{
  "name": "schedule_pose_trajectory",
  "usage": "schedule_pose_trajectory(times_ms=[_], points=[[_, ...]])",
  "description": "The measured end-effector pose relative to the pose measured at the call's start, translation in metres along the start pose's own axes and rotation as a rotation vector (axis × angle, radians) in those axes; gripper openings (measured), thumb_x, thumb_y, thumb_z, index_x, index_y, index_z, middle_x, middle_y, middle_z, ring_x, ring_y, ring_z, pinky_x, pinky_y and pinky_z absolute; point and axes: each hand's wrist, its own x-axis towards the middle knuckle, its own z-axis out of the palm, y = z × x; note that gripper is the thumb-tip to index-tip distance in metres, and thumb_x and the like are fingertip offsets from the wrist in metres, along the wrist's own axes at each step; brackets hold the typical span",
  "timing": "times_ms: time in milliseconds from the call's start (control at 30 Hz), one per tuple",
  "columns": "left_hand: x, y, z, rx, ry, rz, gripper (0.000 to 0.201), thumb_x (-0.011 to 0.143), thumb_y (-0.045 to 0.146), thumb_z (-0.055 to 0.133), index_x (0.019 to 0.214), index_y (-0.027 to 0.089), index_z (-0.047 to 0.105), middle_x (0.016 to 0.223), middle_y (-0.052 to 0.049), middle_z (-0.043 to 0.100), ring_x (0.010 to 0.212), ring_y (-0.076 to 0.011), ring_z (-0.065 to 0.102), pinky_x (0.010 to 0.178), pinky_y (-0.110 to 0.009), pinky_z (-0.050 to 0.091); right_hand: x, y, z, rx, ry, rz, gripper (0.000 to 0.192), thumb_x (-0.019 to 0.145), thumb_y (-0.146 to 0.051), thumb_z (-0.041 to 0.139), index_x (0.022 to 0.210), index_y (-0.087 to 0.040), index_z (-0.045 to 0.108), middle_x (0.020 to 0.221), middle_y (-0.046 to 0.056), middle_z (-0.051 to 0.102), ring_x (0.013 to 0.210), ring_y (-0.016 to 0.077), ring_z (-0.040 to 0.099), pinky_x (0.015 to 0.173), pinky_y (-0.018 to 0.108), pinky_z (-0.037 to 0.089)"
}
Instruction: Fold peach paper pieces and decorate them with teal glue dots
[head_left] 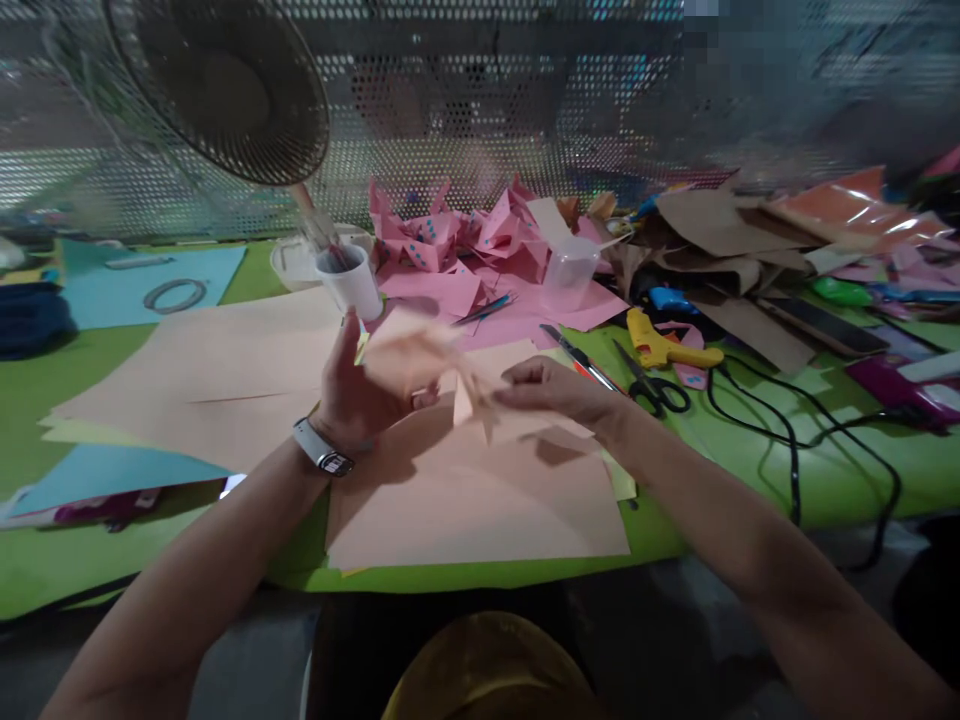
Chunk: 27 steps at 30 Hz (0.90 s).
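Observation:
Between my two hands is a folded piece of peach paper (pixel 412 348), blurred by motion, with flaps standing out from it. My left hand (pixel 356 400), with a watch on the wrist, cradles its left side; the thumb points up and the fingers curl underneath, partly hidden. On the other side my right hand (pixel 551 388) pinches the paper's right part between thumb and fingers. Below both hands lies a stack of flat peach sheets (pixel 480 510) at the table's front edge.
More peach sheets (pixel 187 370) lie left. Behind stand a white cup (pixel 351 282), pink folded paper pieces (pixel 427 235), a clear plastic cup (pixel 570 275) and a fan (pixel 225 90). Rightward are a utility knife (pixel 577 355), scissors (pixel 649 390) and a yellow glue gun (pixel 667 345) with cords.

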Motion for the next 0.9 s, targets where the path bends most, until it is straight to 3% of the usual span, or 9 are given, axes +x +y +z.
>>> schedule_pose_trajectory(times_ms=[33, 100, 233, 333, 400, 533, 633, 733, 900], points=[[0.002, -0.004, 0.003, -0.048, -0.021, 0.012, 0.088, 0.067, 0.092, 0.042, 0.100, 0.018, 0.075, 0.093, -0.011, 0.074, 0.085, -0.0246, 0.068, 0.073, -0.035, 0.054, 0.003, 0.002, 0.001, 0.068, 0.128, -0.025, 0.043, 0.075, -0.056, 0.075, 0.061, -0.018, 0.058, 0.055, -0.006, 0.045, 0.050, 0.0073, 0.037, 0.046, 0.022, 0.028], [0.005, -0.016, 0.009, -0.201, -0.167, -0.031, 0.081, 0.068, 0.084, 0.056, 0.109, 0.016, 0.073, 0.097, -0.013, 0.074, 0.093, -0.0262, 0.068, 0.084, -0.037, 0.054, 0.009, 0.007, 0.007, 0.175, 0.252, -0.036, 0.042, 0.073, -0.059, 0.075, 0.067, -0.019, 0.062, 0.059, -0.003, 0.054, 0.054, 0.0102, 0.047, 0.049, 0.024, 0.036], [0.006, -0.041, 0.021, -0.267, -0.224, -0.064, 0.044, 0.073, 0.051, 0.078, 0.101, 0.018, 0.074, 0.100, -0.009, 0.075, 0.095, -0.0253, 0.070, 0.086, -0.036, 0.054, 0.014, 0.016, 0.024, 0.129, 0.146, 0.019, 0.042, 0.072, -0.059, 0.076, 0.076, -0.018, 0.068, 0.063, -0.002, 0.061, 0.058, 0.0120, 0.056, 0.053, 0.024, 0.043], [0.006, -0.049, 0.022, -0.219, -0.152, -0.030, 0.037, 0.073, 0.041, 0.082, 0.099, 0.017, 0.075, 0.097, -0.007, 0.077, 0.088, -0.0199, 0.070, 0.080, -0.029, 0.053, 0.011, 0.019, 0.028, -0.045, 0.038, 0.091, 0.047, 0.076, -0.060, 0.071, 0.063, -0.016, 0.063, 0.053, -0.002, 0.058, 0.044, 0.0090, 0.050, 0.042, 0.022, 0.036], [0.008, -0.048, 0.018, -0.221, -0.127, -0.005, 0.035, 0.074, 0.040, 0.082, 0.098, 0.016, 0.075, 0.094, -0.007, 0.077, 0.085, -0.0181, 0.070, 0.077, -0.027, 0.053, 0.009, 0.020, 0.025, -0.119, 0.061, 0.094, 0.051, 0.082, -0.062, 0.064, 0.059, -0.016, 0.061, 0.049, -0.001, 0.056, 0.040, 0.0087, 0.047, 0.039, 0.022, 0.033], [0.013, -0.044, 0.008, -0.253, -0.093, 0.032, 0.023, 0.075, 0.036, 0.081, 0.085, 0.016, 0.074, 0.085, -0.005, 0.076, 0.074, -0.0145, 0.068, 0.071, -0.025, 0.052, 0.006, 0.021, 0.013, -0.335, 0.393, -0.252, 0.030, 0.085, -0.047, 0.066, 0.093, -0.019, 0.074, 0.065, 0.000, 0.063, 0.054, 0.0113, 0.053, 0.050, 0.024, 0.045], [0.014, -0.043, 0.007, -0.260, -0.080, 0.032, 0.021, 0.075, 0.035, 0.082, 0.082, 0.017, 0.073, 0.077, -0.002, 0.074, 0.068, -0.0122, 0.065, 0.067, -0.023, 0.051, 0.004, 0.023, 0.011, -0.455, 0.235, -0.435, 0.033, 0.086, -0.031, 0.067, 0.118, -0.027, 0.072, 0.087, 0.003, 0.068, 0.074, 0.0142, 0.059, 0.067, 0.028, 0.051], [0.011, -0.043, 0.009, -0.237, -0.103, 0.048, 0.023, 0.075, 0.036, 0.081, 0.085, 0.016, 0.073, 0.081, -0.003, 0.075, 0.075, -0.0146, 0.068, 0.071, -0.025, 0.052, 0.004, 0.025, 0.013, -0.412, 0.041, -0.459, 0.028, 0.089, -0.028, 0.063, 0.115, -0.028, 0.075, 0.092, 0.005, 0.068, 0.082, 0.0158, 0.063, 0.074, 0.030, 0.053], [0.010, -0.047, 0.010, -0.224, -0.144, 0.042, 0.029, 0.076, 0.039, 0.080, 0.090, 0.015, 0.073, 0.087, -0.006, 0.076, 0.081, -0.0181, 0.070, 0.075, -0.028, 0.055, 0.008, 0.031, 0.015, -0.346, -0.024, -0.499, 0.025, 0.090, -0.031, 0.065, 0.113, -0.030, 0.075, 0.090, 0.004, 0.068, 0.092, 0.0168, 0.063, 0.090, 0.036, 0.052]])
